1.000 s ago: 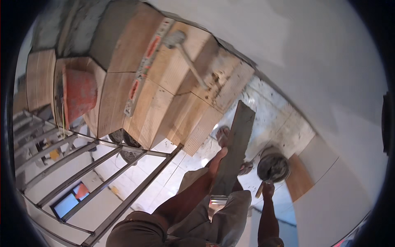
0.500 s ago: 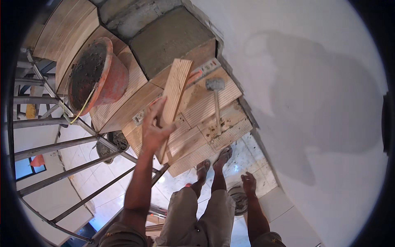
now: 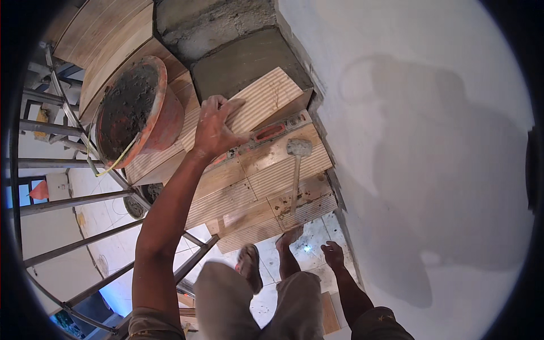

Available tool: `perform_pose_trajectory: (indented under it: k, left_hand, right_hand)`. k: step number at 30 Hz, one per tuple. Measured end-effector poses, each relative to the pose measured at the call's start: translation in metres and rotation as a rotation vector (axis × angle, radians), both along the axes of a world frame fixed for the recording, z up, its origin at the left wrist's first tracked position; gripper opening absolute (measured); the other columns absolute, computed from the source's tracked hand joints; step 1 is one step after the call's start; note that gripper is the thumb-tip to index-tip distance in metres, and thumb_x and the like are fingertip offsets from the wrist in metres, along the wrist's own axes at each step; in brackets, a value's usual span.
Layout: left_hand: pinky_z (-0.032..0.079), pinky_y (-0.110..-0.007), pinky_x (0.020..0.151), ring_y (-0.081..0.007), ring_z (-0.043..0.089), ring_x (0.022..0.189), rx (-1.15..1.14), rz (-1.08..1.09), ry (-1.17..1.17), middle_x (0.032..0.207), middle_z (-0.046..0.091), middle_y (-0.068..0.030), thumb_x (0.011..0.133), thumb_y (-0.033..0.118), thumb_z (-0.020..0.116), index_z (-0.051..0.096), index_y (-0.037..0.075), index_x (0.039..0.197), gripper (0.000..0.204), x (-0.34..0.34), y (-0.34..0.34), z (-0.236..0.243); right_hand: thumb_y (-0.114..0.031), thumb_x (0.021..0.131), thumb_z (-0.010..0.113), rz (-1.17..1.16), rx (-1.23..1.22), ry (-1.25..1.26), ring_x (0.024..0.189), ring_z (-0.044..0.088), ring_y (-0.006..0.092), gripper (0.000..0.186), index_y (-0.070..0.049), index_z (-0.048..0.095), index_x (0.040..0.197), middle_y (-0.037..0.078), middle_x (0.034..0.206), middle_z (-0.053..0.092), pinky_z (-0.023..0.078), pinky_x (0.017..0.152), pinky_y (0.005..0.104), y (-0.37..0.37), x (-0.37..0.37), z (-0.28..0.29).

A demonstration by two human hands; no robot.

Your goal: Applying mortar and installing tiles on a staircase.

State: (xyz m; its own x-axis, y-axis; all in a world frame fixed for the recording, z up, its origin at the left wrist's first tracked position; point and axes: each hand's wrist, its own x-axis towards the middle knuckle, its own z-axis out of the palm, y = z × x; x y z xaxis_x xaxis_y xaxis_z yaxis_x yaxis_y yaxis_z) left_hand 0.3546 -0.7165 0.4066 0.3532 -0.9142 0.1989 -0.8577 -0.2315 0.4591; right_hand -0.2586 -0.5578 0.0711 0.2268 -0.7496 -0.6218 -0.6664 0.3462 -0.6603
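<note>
Our brown wood-grained tile stairs [image 3: 218,180] carry a round orange mortar-filled bucket [image 3: 170,120], grey-headed mallet [image 3: 297,170] and long metal level [image 3: 269,132].

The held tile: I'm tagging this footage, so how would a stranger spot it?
Start at the stairs beside the white wall. By the mortar step, right of the bucket, the left hand grips the tile. Laid tiles share its ridges, but it alone is held.
</note>
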Motion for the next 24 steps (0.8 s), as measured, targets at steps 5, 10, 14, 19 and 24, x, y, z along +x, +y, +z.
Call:
perform_pose_trajectory:
  k: [5,10,14,19,24]
  left_hand:
    - [0.047,-0.046,0.100,-0.0327,0.053,0.111,0.052,-0.021,-0.040,0.115,0.053,-0.0117,0.055,0.037,0.092,0.070,0.018,0.131,0.082,0.017,-0.013,-0.015]
    - [0.046,-0.047,0.100,-0.0343,0.053,0.111,0.016,-0.086,-0.031,0.117,0.054,-0.0127,0.055,0.035,0.091,0.071,0.017,0.130,0.080,0.032,-0.041,-0.033]
    - [0.045,-0.047,0.099,-0.0348,0.054,0.109,0.008,-0.121,0.015,0.118,0.056,-0.0130,0.054,0.031,0.092,0.072,0.015,0.127,0.078,0.051,-0.048,-0.039]
    - [0.044,-0.048,0.101,-0.0357,0.055,0.113,-0.002,-0.119,0.015,0.123,0.057,-0.0145,0.052,0.036,0.095,0.073,0.014,0.125,0.080,0.050,-0.067,-0.043]
    - [0.039,-0.054,0.110,-0.0386,0.049,0.127,0.098,-0.159,0.049,0.137,0.052,-0.0177,0.061,0.044,0.092,0.068,0.017,0.134,0.081,0.067,-0.059,-0.056]
  right_hand:
    - [-0.026,0.093,0.078,0.116,-0.011,0.125,0.084,0.070,0.0183,0.043,0.002,0.068,0.124,0.010,0.091,0.076,0.056,0.079,0.0333,-0.040,0.070,0.041]
    - [-0.027,0.096,0.073,0.046,-0.145,0.061,0.099,0.072,0.0257,0.040,0.001,0.069,0.124,0.016,0.109,0.074,0.057,0.088,0.0375,-0.067,0.137,0.045]
    - [-0.025,0.097,0.072,-0.044,-0.157,-0.016,0.097,0.070,0.0293,0.037,0.001,0.068,0.125,0.018,0.115,0.068,0.057,0.087,0.0400,-0.094,0.223,0.077]
    - [-0.011,0.096,0.072,-0.001,-0.363,-0.032,0.096,0.066,0.0212,0.033,-0.005,0.066,0.128,0.010,0.111,0.062,0.058,0.078,0.0344,-0.129,0.276,0.077]
    - [-0.012,0.096,0.070,-0.080,-0.246,0.019,0.096,0.065,0.0283,0.035,-0.006,0.060,0.129,0.015,0.115,0.061,0.057,0.083,0.0403,-0.147,0.339,0.089]
